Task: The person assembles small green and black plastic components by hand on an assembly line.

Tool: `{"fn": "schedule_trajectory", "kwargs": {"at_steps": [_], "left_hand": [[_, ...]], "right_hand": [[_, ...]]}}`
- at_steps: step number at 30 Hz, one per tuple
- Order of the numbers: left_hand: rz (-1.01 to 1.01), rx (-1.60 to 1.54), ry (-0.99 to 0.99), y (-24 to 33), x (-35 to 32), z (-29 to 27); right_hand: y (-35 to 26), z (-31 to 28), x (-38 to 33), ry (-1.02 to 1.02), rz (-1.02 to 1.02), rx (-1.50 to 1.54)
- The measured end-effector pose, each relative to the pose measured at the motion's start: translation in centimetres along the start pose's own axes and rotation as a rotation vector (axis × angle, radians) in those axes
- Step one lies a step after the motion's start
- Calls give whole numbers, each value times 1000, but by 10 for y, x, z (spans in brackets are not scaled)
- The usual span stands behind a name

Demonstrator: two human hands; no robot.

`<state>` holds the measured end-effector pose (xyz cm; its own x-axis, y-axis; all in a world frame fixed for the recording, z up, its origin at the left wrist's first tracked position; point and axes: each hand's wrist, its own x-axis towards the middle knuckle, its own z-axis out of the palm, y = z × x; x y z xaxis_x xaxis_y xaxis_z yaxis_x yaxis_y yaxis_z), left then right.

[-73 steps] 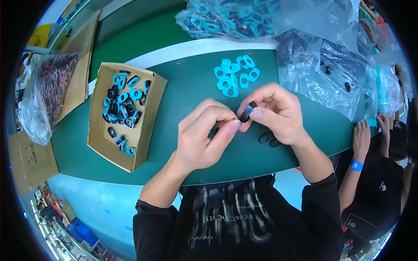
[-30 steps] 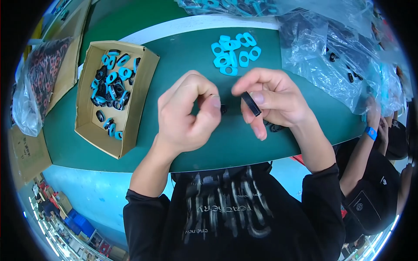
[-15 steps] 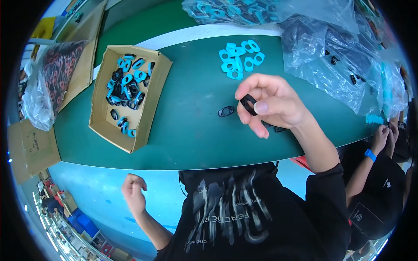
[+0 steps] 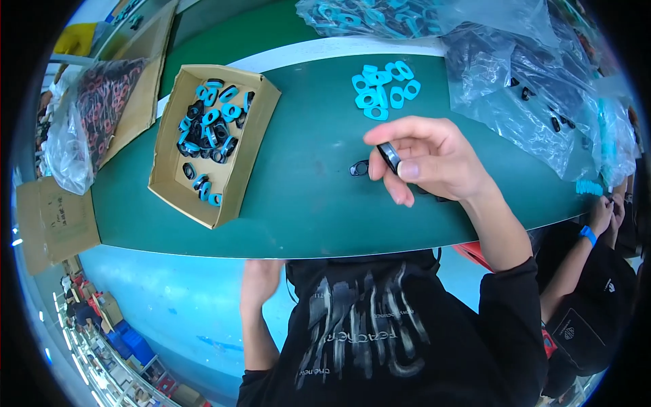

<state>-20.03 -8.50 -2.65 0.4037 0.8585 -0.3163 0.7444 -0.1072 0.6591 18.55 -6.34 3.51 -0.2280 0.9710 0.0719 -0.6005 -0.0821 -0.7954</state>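
Observation:
My right hand [image 4: 441,159] is raised over the green table, thumb and index finger closed on a small black oval ring-shaped part [image 4: 388,155]. Beneath its fingertips a similar black part [image 4: 359,168] lies flat on the table. More dark parts [image 4: 442,199] show only partly behind the hand and wrist. Farther back lies a loose group of turquoise rings with oval holes [image 4: 377,93]. My left hand [image 4: 261,281] is low at the near table edge, its fingers cut off from sight by the edge and smeared; nothing shows in it.
A cardboard tray [image 4: 254,146] at the left holds several black and turquoise parts. Clear plastic bags [image 4: 488,74] with a few black pieces lie at the right, and a bag of turquoise rings [image 4: 373,17] at the back. A co-worker's hands [image 4: 607,211] are at the far right.
My left hand has moved right and up to the table edge. The black part in my right hand has turned slightly. The whole view has shifted a little.

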Motion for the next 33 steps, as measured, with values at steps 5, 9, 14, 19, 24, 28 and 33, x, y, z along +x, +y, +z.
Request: {"fn": "schedule_trajectory", "kwargs": {"at_steps": [5, 9, 14, 19, 24, 28, 33], "left_hand": [[418, -346, -312, 93, -4, -22], [172, -704, 63, 138, 34, -13], [313, -1044, 15, 170, 83, 9], [355, -1149, -31, 169, 81, 19], [277, -1181, -73, 164, 82, 20], [239, -1358, -127, 168, 85, 25], [196, -1478, -118, 172, 81, 30]], "right_hand": [[-9, 12, -5, 12, 196, -186], [-2, 14, -10, -76, 67, -501], [8, 16, -9, -80, -160, -609], [10, 15, -9, -42, -177, -624], [9, 14, -10, -51, -208, -739], [14, 13, -12, -41, -250, -751], [15, 13, -12, -44, -270, -751]]}}
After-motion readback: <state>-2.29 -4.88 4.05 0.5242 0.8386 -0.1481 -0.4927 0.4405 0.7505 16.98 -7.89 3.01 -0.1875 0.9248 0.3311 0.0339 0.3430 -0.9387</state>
